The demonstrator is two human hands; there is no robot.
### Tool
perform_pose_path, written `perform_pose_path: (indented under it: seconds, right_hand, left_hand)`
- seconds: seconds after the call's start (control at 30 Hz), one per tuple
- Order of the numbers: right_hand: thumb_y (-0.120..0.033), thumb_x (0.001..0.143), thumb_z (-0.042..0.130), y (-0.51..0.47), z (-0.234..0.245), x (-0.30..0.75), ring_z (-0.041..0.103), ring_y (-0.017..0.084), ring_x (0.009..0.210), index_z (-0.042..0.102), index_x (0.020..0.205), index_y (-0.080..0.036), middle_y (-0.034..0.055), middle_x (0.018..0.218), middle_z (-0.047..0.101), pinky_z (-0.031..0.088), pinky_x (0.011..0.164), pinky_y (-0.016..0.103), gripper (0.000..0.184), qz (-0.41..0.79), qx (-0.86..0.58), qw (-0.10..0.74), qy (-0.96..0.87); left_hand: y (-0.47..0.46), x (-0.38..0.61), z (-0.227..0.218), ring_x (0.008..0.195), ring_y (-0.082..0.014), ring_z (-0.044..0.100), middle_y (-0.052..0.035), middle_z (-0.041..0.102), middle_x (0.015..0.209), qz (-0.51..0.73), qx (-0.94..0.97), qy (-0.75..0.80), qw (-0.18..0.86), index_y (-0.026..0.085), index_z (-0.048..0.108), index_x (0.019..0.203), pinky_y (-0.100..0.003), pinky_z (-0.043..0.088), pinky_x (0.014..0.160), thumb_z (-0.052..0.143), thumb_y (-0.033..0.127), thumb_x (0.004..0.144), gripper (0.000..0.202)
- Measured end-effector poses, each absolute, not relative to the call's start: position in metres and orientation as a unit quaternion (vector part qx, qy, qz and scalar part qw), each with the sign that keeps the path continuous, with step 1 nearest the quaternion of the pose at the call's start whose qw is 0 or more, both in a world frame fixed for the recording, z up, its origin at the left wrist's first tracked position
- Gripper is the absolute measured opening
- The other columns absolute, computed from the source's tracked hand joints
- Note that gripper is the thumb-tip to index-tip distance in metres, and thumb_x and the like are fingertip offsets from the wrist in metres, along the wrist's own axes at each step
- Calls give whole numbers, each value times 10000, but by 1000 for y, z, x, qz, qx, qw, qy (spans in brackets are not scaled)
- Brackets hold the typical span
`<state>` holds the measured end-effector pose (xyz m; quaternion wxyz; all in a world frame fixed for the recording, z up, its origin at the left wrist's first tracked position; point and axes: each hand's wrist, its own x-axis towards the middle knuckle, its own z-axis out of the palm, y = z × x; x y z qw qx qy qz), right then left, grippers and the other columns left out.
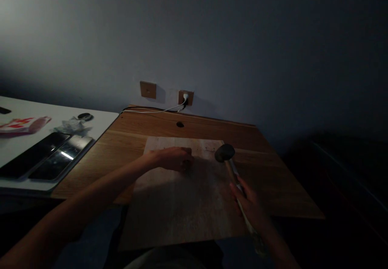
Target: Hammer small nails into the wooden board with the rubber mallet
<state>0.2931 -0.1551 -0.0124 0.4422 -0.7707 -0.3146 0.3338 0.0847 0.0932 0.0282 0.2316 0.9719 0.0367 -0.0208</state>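
Note:
A pale wooden board (182, 204) lies on a brown wooden desk (266, 172) in dim light. My left hand (176, 158) rests on the board's far part with its fingers curled and pinched together; what they hold is too small and dark to name. My right hand (250, 208) is wrapped round the handle of a hammer (230, 166). The hammer's dark rounded head (224, 152) hangs just above the board's far right corner, to the right of my left hand.
A white table (54, 117) adjoins the desk on the left, bearing two dark tablets or phones (45, 158), a red-and-white packet (22, 125) and small clutter. A white plug and cable (184, 97) sit in a wall socket behind the desk. Dark area to the right.

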Motion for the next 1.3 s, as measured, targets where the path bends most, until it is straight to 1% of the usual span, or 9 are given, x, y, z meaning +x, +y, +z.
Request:
perform_pose_path:
  seconds: [0.17,0.3,0.4,0.47,0.53,0.7,0.9,1.17,1.3]
  right_hand:
    - [-672,819,595,-153,-8,288,422,102,398,581,1333,-187,-77,583,488,334,373,217,707,333,-766,444,-325]
    - [-694,816,586,-153,-6,285,421,102,391,548,1358,-190,-81,586,490,329,354,211,741,346,-770,436,-312]
    - [-691,812,596,-153,-7,284,414,102,385,547,1341,-185,-80,587,489,319,340,212,733,354,-765,440,-308]
    - [-681,817,603,-152,-9,284,415,100,386,557,1325,-194,-75,598,499,324,342,213,705,360,-761,443,-308]
    - [-677,819,607,-151,-10,284,427,103,392,569,1313,-201,-67,612,510,328,344,215,687,358,-761,445,-309]
    - [-675,839,591,-147,-11,283,433,108,396,596,1299,-204,-48,629,528,341,354,230,658,346,-761,442,-325]
    - [-634,875,596,-148,-14,283,459,116,418,584,1333,-218,-45,630,529,356,376,232,618,348,-749,453,-336]
    - [-633,881,584,-139,-6,277,452,112,389,577,1216,-207,-79,579,494,360,355,221,541,355,-739,450,-353]
    - [-626,881,577,-128,2,274,450,97,387,580,989,-222,-75,591,493,360,344,210,418,362,-726,448,-377]
  left_hand:
    - [92,92,25,804,-137,613,-19,619,963,-23,973,41,225,179,654,777,-221,443,728,750,128,764,110]
    - [93,95,22,768,-146,611,-19,654,891,-23,976,53,209,178,660,770,-230,429,700,770,162,763,111]
    - [96,94,20,718,-150,607,-10,677,820,4,974,75,215,189,677,875,-233,414,654,735,131,772,132]
    - [100,97,18,729,-150,622,-14,695,845,44,968,85,230,195,688,1013,-227,419,652,687,90,780,256]
    - [107,104,13,768,-147,646,-31,710,904,96,958,97,251,188,696,1076,-223,441,684,643,54,781,329]
    - [121,135,-4,804,-150,685,-28,740,877,184,913,178,318,166,721,987,-229,491,746,612,68,792,244]
    - [121,152,-25,797,-153,678,-27,748,896,202,903,225,304,172,729,984,-231,508,739,620,70,763,267]
    - [119,149,-32,831,-166,661,-52,722,933,225,910,201,284,162,714,950,-253,510,761,625,74,776,214]
    - [119,150,-32,824,-167,664,-67,718,948,228,911,191,286,149,719,941,-256,518,761,635,85,790,184]
